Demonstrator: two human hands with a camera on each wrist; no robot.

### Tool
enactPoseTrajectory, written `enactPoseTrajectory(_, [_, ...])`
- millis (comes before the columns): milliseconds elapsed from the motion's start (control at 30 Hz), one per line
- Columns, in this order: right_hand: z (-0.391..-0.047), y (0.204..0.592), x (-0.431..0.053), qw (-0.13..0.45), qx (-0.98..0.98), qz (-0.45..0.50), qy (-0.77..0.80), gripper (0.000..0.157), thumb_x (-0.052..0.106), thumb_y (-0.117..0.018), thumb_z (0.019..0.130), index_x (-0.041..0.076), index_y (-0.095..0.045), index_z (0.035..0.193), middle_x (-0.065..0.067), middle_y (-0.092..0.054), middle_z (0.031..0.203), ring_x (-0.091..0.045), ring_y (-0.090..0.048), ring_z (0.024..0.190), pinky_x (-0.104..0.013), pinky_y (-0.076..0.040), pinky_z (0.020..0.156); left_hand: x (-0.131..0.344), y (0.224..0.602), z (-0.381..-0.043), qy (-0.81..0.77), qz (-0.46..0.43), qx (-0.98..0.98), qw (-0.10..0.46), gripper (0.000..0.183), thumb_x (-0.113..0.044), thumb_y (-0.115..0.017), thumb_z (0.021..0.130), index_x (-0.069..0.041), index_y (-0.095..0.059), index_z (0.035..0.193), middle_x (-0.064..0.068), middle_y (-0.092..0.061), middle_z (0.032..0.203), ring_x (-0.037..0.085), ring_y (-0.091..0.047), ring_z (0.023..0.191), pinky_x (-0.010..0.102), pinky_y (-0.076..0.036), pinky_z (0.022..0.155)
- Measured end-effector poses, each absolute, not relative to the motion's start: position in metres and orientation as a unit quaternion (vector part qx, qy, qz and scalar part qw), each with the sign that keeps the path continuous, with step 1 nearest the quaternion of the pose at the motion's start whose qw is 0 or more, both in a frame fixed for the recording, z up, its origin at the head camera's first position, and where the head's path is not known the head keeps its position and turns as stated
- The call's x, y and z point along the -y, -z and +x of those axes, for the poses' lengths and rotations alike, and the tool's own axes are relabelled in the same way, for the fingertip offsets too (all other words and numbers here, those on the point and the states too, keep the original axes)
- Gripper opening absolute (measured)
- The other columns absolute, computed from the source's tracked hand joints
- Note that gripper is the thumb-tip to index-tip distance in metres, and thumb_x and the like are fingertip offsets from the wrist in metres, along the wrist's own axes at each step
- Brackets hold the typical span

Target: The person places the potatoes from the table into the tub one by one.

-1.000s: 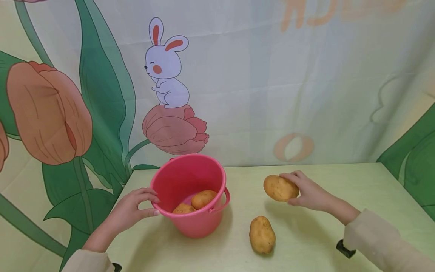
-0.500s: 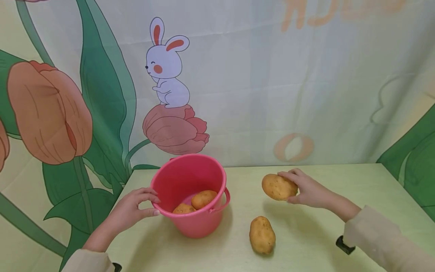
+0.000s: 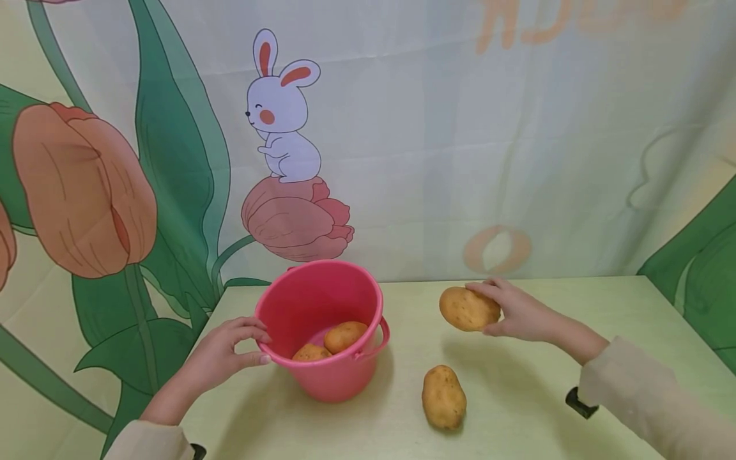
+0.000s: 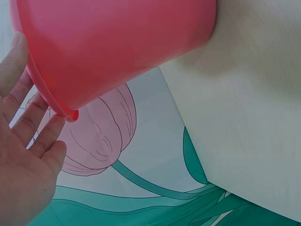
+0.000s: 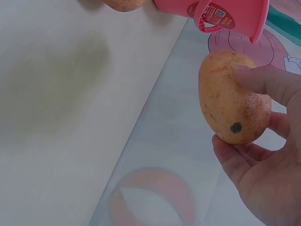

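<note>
A pink bucket (image 3: 339,380) stands tilted on the table, its mouth facing up and toward me. Two potatoes lie inside it: one potato (image 3: 345,337) on the right, another potato (image 3: 311,352) by the near rim. My left hand (image 3: 230,351) grips the bucket's left rim between thumb and fingers. Above the table, to the bucket's right, my right hand (image 3: 520,311) holds a potato (image 3: 468,309); a dark spot shows on this potato (image 5: 225,99) in the right wrist view. One more potato (image 3: 444,397) lies on the table between bucket and right forearm.
The pale table (image 3: 517,421) ends at the back against a hanging cloth (image 3: 414,160) printed with tulips and a rabbit. On its right side the bucket has a pink handle (image 3: 379,342). Dark wrist straps (image 3: 582,404) show at both sleeves.
My right hand has risen slightly and shifted a little left with the potato. The left hand, the bucket and the potato on the table have stayed put.
</note>
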State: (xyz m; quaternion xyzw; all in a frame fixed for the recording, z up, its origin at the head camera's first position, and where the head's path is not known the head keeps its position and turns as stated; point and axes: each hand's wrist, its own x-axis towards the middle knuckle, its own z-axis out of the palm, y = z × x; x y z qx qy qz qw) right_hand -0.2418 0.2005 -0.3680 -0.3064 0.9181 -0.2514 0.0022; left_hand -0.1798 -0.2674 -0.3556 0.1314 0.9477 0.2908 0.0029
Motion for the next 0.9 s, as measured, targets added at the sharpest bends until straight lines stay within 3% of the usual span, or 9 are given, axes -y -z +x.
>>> enactPoseTrajectory(400, [-0.246,0.352,-0.195,0.008,-0.918,-0.321,0.234,0.066,0.008,-0.072,0.069,0.002,-0.042,0.128,-0.018,-0.045,0.111,-0.026,-0.050,0.094,-0.036,-0.046,0.074,0.267,0.354,-0.180,-0.283,0.131,-0.950,0.002,0.033,-0.032,-0.073,0.069,-0.012,-0.066,0.094,0.008,-0.056,0.112,0.030,-0.046,0.108,0.035,-0.053,0.070])
enactPoseTrajectory(900, [-0.246,0.334,-0.185,0.008,-0.917,-0.330,0.224,0.065,0.009,-0.072,0.070,0.003,-0.043,0.128,-0.017,-0.045,0.113,-0.026,-0.049,0.096,-0.037,-0.047,0.077,0.267,0.355,-0.180,-0.281,0.136,-0.950,-0.001,0.028,-0.033,-0.072,0.069,-0.017,-0.066,0.091,0.008,-0.056,0.112,0.030,-0.047,0.108,0.034,-0.053,0.070])
